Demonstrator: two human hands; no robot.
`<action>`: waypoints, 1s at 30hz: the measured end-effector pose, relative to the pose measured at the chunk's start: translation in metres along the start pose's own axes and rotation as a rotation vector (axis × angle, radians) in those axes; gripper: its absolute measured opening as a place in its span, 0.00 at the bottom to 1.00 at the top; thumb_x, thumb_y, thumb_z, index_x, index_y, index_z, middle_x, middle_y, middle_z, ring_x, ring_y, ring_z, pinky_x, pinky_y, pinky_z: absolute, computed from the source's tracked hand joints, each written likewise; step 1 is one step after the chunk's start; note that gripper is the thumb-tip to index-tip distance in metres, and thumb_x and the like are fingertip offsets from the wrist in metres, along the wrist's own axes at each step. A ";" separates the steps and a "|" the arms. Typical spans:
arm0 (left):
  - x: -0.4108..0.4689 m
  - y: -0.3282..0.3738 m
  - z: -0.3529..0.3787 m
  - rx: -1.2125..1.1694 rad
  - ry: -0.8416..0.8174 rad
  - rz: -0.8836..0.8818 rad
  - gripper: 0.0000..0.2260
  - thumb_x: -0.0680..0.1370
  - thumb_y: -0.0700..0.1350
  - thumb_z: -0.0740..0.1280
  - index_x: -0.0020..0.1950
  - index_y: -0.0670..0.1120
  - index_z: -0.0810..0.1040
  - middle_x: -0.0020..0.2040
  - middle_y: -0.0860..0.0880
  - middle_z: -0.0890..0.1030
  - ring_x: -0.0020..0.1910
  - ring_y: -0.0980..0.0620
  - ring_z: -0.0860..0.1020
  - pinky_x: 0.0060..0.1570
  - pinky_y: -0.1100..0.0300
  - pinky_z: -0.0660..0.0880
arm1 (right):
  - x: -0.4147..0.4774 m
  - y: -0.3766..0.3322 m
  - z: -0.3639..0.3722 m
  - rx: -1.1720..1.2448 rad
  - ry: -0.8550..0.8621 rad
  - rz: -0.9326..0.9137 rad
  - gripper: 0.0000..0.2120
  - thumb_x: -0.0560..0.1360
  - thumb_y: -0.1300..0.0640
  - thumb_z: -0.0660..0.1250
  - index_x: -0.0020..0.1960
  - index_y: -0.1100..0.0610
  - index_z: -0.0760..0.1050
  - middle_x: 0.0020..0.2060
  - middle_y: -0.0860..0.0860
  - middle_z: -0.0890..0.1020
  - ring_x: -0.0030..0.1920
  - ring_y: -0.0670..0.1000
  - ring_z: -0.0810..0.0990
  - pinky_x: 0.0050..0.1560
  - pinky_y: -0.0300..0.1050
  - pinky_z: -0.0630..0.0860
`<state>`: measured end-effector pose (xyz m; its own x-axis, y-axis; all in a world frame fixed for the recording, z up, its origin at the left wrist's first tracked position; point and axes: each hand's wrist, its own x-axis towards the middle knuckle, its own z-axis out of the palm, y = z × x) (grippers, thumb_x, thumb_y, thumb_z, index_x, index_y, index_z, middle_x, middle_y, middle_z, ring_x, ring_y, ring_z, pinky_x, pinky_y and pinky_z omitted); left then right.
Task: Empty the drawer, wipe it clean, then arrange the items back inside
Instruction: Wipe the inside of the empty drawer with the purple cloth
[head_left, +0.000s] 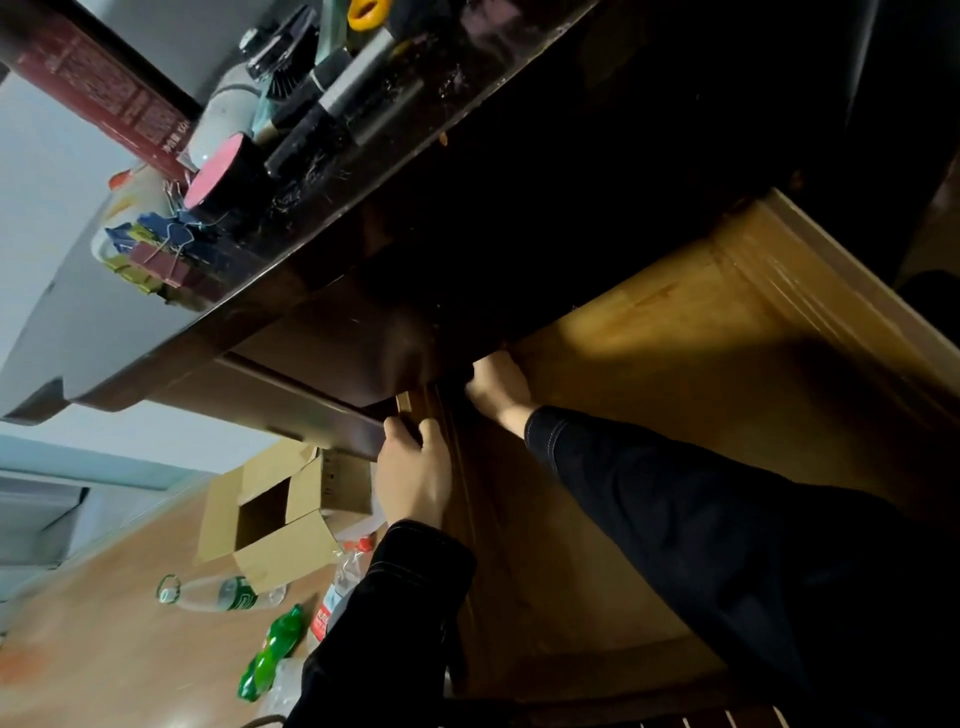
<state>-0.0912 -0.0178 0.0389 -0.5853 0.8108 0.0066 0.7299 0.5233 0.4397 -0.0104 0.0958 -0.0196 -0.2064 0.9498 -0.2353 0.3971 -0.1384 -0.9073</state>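
Binder clips (156, 254), tape roll (223, 174) on desktop (405, 130), 10 o'clock. Drawer (675, 374) below, 3 o'clock. Box (275, 514), bottles (218, 592) apparently on floor (104, 623), 7 o'clock.

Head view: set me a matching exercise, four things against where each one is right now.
Things:
1 binder clips
2 cardboard box
3 left hand
4 right hand

Places:
A on the floor, flaps open
B reaching deep into the drawer
C on the desk top
D gripping the drawer's side

Pairs: 1-C, 2-A, 3-D, 4-B
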 end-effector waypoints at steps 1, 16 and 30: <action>0.000 0.000 0.000 -0.009 -0.009 -0.005 0.10 0.79 0.53 0.56 0.52 0.47 0.69 0.43 0.47 0.79 0.43 0.45 0.77 0.43 0.53 0.68 | -0.001 0.001 -0.001 -0.011 -0.004 0.007 0.11 0.75 0.66 0.63 0.36 0.56 0.70 0.35 0.52 0.78 0.43 0.59 0.81 0.39 0.47 0.69; 0.003 0.001 0.000 -0.074 0.023 -0.036 0.15 0.80 0.53 0.56 0.60 0.46 0.72 0.48 0.46 0.75 0.47 0.42 0.71 0.49 0.53 0.64 | 0.000 0.004 0.008 0.285 0.115 0.033 0.13 0.76 0.65 0.68 0.60 0.63 0.80 0.57 0.60 0.83 0.59 0.59 0.81 0.48 0.39 0.71; 0.001 0.007 -0.004 -0.024 0.022 -0.047 0.15 0.80 0.53 0.54 0.58 0.46 0.72 0.48 0.44 0.76 0.47 0.41 0.73 0.48 0.52 0.63 | -0.008 0.000 0.010 0.197 0.099 -0.120 0.12 0.76 0.66 0.66 0.58 0.60 0.81 0.56 0.59 0.83 0.56 0.61 0.81 0.47 0.44 0.73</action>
<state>-0.0876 -0.0146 0.0461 -0.6268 0.7791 0.0053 0.6929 0.5543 0.4611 -0.0174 0.0858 -0.0212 -0.1492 0.9843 -0.0948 0.1911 -0.0654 -0.9794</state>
